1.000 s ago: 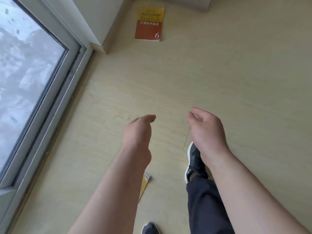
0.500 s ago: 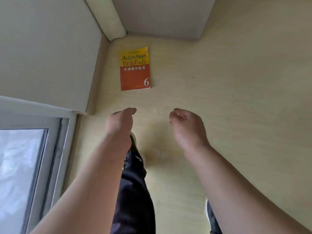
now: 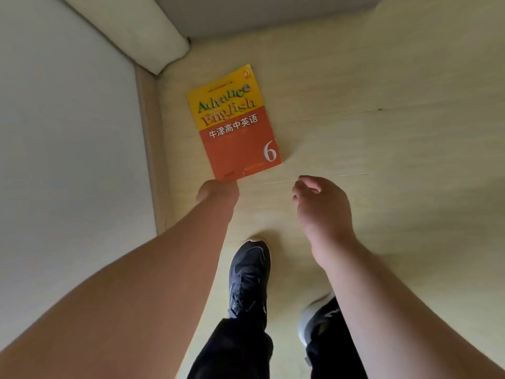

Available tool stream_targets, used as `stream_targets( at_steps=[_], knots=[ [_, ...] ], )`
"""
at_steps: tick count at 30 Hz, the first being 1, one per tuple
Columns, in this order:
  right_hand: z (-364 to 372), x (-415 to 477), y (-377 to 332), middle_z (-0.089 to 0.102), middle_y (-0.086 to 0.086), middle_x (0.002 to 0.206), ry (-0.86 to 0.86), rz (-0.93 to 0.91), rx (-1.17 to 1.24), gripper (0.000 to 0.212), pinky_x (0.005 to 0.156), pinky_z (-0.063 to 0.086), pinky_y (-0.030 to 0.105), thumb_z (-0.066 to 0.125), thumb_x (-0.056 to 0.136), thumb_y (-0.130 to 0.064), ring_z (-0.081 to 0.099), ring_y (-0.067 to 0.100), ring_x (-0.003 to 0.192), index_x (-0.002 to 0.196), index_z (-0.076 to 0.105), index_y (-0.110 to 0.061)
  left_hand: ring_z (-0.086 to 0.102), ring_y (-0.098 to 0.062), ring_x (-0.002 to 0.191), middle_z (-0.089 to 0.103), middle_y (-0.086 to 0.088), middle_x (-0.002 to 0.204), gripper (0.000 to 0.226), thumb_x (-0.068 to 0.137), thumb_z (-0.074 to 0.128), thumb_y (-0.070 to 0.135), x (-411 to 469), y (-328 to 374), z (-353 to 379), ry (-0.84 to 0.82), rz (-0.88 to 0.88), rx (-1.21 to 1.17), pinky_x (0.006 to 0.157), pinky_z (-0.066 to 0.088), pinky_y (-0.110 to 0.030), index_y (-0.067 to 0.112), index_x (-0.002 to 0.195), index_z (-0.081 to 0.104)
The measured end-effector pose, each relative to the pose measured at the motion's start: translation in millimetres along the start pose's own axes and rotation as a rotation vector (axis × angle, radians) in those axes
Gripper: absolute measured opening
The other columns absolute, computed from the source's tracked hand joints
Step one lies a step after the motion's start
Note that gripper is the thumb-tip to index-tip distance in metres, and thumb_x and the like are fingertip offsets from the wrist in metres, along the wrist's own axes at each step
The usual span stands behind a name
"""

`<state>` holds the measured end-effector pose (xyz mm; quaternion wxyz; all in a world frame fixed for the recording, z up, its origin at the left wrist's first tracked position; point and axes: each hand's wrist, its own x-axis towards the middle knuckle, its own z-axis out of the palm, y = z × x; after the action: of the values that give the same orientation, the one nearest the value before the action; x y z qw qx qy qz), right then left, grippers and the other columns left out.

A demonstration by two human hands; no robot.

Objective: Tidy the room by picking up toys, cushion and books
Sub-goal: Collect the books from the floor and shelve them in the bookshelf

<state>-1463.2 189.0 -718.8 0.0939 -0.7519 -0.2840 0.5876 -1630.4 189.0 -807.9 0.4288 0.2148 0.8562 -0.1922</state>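
**A:** What lies nearest you, at the bottom of the frame?

**B:** Your bare left forearm (image 3: 136, 283) and right forearm (image 3: 382, 310) come in from the lower corners, with your black trouser legs (image 3: 237, 348) between them. Your black left shoe (image 3: 250, 272) stands lower centre on the pale wood floor (image 3: 396, 187). Your right shoe (image 3: 317, 321), black with a white sole, is partly hidden behind the right forearm.

**A:** And your hands?

**B:** Your left hand (image 3: 217, 191) reaches out at mid-frame and is seen from behind the wrist. Its fingers are hidden, so I cannot tell whether they are straight or curled. In the picture it meets the near left corner of the textbook (image 3: 235, 124), but I cannot tell whether it touches. Your right hand (image 3: 321, 206) hangs right of centre, apart from the textbook, its fingers (image 3: 302, 184) loosely curled and holding nothing.

**A:** Where is the textbook?

**B:** It lies flat on the floor, cover up, just above your hands and left of centre, turned slightly askew. The cover is yellow above and orange below. It reads "Advance with English", with Chinese characters and a white "6".

**A:** And farther off?

**B:** A skirting board (image 3: 147, 132) runs just left of the textbook, below a white wall (image 3: 68, 132) that fills the left of the frame. A rounded white post (image 3: 153, 31) slants across the upper left, and a grey surface (image 3: 273, 12) closes the top.
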Motion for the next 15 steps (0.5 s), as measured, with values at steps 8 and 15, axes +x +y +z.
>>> stream_targets(
  at_steps=[8, 15],
  knots=[
    [38.2, 63.5, 28.6, 0.071, -0.005, 0.119, 0.194, -0.038, 0.251, 0.025, 0.104, 0.050, 0.043, 0.057, 0.095, -0.025, 0.066, 0.012, 0.113, 0.118, 0.066, -0.030, 0.042, -0.034, 0.135, 0.041, -0.019, 0.146, 0.079, 0.090, 0.060, 0.053, 85.2, 33.2, 20.9, 0.294, -0.184, -0.214, 0.109, 0.036, -0.043, 0.001, 0.143, 0.034],
    [23.2, 51.2, 25.2, 0.071, -0.006, 0.121, 0.313, 0.013, 0.330, 0.032, 0.103, 0.051, 0.043, 0.057, 0.089, -0.028, 0.067, 0.012, 0.113, 0.120, 0.068, -0.028, 0.062, -0.036, 0.117, 0.065, -0.014, 0.129, 0.061, 0.085, 0.066, 0.053, 66.2, 24.2, 4.7, 0.350, 0.044, -0.194, 0.096, 0.051, -0.041, 0.008, 0.126, 0.061]
  ],
)
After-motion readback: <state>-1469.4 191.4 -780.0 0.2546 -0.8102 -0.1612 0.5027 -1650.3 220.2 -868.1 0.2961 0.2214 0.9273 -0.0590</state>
